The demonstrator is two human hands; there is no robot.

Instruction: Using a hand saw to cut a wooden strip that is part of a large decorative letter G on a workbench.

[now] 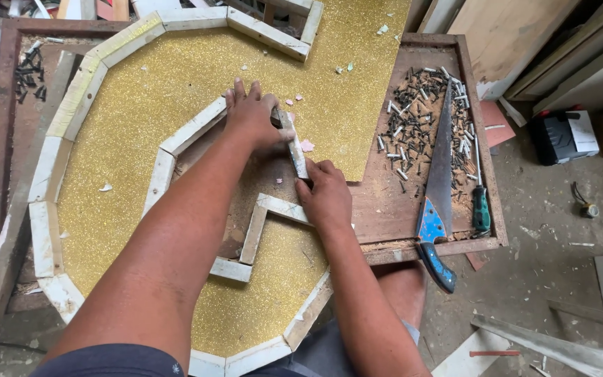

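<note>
A: Item one, the hands?
B: Left hand [251, 115], fingers spread flat, pressing down on the upper end of a small white wood strip [293, 145]; no grasp closed round it. Right hand [326, 195], fingers curled, touching the strip's lower end; whether they pinch it cannot be told.

A: Location of the strip?
B: Standing roughly upright in the view between both hands, at the inner edge of the gold glitter panel [176, 77], beside the inner white frame [190, 132].

A: Surroundings?
B: Outer white frame [71, 112] bordering the panel; wooden workbench [399, 209]; handsaw with a blue handle [437, 202]; green-handled screwdriver [480, 202]; pile of screws [417, 115]; second, smaller screw pile [31, 73] at far left.
</note>
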